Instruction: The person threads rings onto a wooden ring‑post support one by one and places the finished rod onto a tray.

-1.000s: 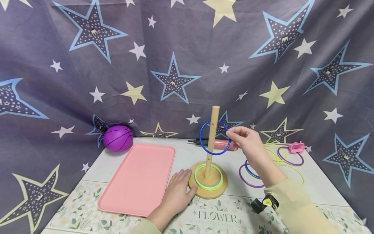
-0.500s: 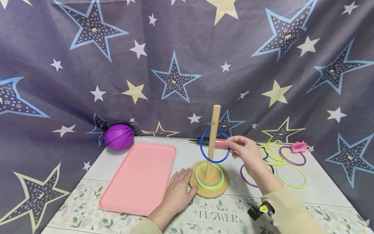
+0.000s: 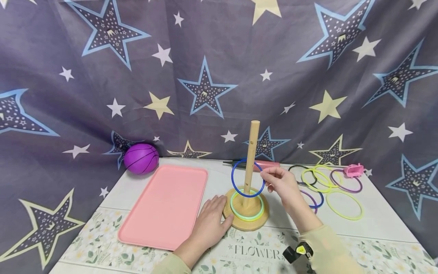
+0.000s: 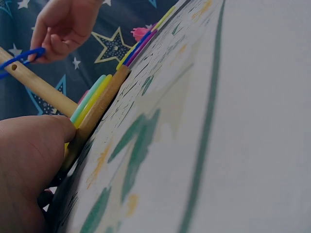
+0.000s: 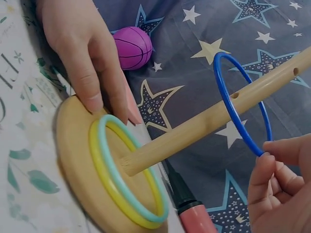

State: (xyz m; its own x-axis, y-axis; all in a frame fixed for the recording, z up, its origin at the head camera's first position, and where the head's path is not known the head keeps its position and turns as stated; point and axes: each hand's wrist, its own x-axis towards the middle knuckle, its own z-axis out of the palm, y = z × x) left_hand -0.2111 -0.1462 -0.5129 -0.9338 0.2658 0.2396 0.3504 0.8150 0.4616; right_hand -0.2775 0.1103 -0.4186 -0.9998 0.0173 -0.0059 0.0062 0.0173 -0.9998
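A dark blue ring (image 3: 233, 182) encircles the wooden post (image 3: 252, 148), partway down it and tilted. Its right side is pinched between thumb and finger of my right hand (image 3: 282, 186); the right wrist view shows the pinch on the blue ring (image 5: 224, 94) closely. My left hand (image 3: 209, 224) lies with extended fingers against the left edge of the round wooden base (image 3: 251, 225). A mint green ring (image 5: 108, 160) rests on a yellow ring (image 5: 99, 170), both around the post's foot on the base. In the left wrist view my left thumb (image 4: 60, 128) touches the base's rim.
A pink tray (image 3: 164, 205) lies left of the base, with a purple ball (image 3: 141, 158) behind it. A pink pump (image 3: 270, 164) lies behind the post. Several loose rings, among them a yellow ring (image 3: 345, 218), and a pink clip-like piece (image 3: 353, 170) are at the right.
My right hand has lowered the blue ring along the post, from near its upper part to below its middle. The left hand stays at the base.
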